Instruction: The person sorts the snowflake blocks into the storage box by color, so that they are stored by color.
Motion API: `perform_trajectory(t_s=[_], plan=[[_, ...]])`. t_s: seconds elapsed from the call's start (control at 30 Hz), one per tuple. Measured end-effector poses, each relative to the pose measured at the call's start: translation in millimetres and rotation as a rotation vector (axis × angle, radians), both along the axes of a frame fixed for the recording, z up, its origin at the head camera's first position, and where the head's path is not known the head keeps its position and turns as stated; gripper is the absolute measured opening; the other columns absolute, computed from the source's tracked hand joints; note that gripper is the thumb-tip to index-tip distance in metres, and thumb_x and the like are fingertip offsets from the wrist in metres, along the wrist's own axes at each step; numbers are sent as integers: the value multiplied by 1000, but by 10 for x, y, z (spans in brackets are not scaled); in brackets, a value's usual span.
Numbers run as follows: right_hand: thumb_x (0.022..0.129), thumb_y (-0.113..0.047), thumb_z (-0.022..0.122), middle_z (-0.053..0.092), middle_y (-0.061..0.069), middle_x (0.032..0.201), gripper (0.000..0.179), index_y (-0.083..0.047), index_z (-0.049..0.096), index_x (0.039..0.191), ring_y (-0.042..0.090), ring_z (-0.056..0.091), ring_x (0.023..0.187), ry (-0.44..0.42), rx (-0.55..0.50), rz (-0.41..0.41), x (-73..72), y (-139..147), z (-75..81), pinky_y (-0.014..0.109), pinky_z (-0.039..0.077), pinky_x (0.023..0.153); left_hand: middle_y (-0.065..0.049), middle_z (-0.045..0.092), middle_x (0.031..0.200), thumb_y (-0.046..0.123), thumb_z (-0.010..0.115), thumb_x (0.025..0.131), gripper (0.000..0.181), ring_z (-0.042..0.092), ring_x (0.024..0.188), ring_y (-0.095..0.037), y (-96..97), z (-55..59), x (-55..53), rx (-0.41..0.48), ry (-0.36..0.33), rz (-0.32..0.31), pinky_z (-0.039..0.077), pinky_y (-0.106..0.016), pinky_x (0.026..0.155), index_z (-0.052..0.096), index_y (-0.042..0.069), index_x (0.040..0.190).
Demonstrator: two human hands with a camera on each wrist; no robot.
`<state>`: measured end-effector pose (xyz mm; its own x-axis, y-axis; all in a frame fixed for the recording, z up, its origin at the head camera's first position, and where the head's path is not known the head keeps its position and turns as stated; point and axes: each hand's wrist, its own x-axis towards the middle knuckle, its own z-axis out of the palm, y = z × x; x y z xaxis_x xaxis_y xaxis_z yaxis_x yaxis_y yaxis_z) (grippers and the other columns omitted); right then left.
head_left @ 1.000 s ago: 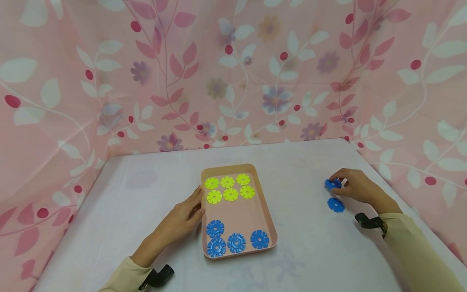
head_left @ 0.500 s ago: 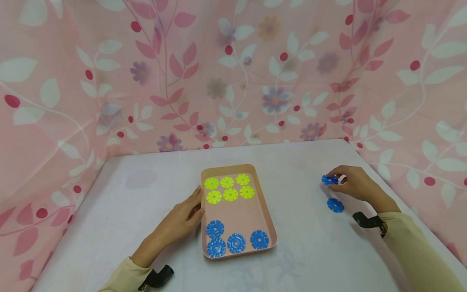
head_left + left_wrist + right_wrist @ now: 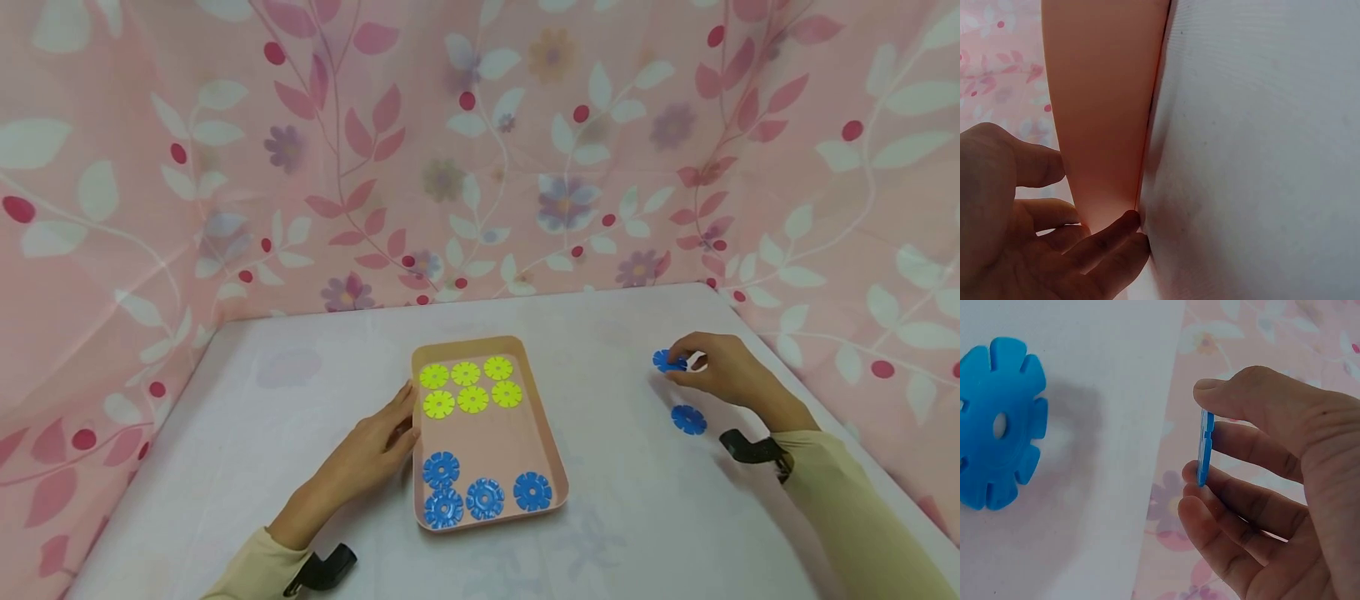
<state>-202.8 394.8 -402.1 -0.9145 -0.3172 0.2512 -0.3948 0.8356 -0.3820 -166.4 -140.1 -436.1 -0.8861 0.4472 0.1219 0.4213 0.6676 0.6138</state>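
My right hand [image 3: 712,367] pinches a blue notched disc [image 3: 662,360] between thumb and fingers, raised above the white table. In the right wrist view this held disc [image 3: 1205,450] appears edge-on. A second blue disc [image 3: 682,421] lies flat on the table, just nearer than my right hand. At the left side of a shallow pink tray [image 3: 495,437], my left hand [image 3: 371,450] rests with extended fingers against the outer wall. The left wrist view has its fingertips on that wall [image 3: 1107,112], low by the table.
Inside the tray, several yellow-green discs [image 3: 465,402] form two rows at the far end. Several blue discs [image 3: 524,493] lie along its near end, two of them touching at the left corner. Pink floral cloth [image 3: 495,167] stands around the table's back and sides.
My right hand has lifted the blue disc and carried it slightly left, away from the one on the table. My left hand stays at the tray's side.
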Motion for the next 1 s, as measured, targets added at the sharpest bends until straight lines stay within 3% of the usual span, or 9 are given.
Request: perform_trajectory(t_s=[0.23, 0.5, 0.8, 1.0], plan=[[79, -6, 91, 72, 1, 97, 22, -7, 77, 97, 22, 64, 88, 67, -16, 49, -11, -92, 48, 45, 62, 76, -15, 26, 168, 17, 62, 105, 64, 38, 147, -35, -6, 7, -9, -10, 1, 5, 39, -52, 111, 34, 1, 160], [79, -8, 92, 72, -2, 98, 26, -8, 75, 100, 18, 65, 88, 87, -41, 94, 17, -245, 131, 39, 62, 76, -17, 26, 167, 16, 62, 105, 65, 38, 146, -36, 7, 11, 2, -4, -1, -1, 40, -53, 110, 33, 0, 161], [82, -15, 91, 71, 1, 104, 35, -6, 72, 109, 20, 66, 93, 19, -39, 81, 34, -430, 225, 43, 61, 82, -16, 25, 168, 16, 62, 105, 65, 38, 147, -36, 1, 0, 0, -5, -3, 1, 40, -52, 110, 32, 0, 161], [80, -11, 92, 71, -2, 102, 30, -8, 73, 104, 18, 67, 92, 86, -55, 153, 25, -520, 252, 40, 62, 79, -16, 25, 168, 16, 62, 105, 65, 39, 146, -36, 5, 4, 5, -7, -11, 9, 40, -51, 110, 32, 0, 161]])
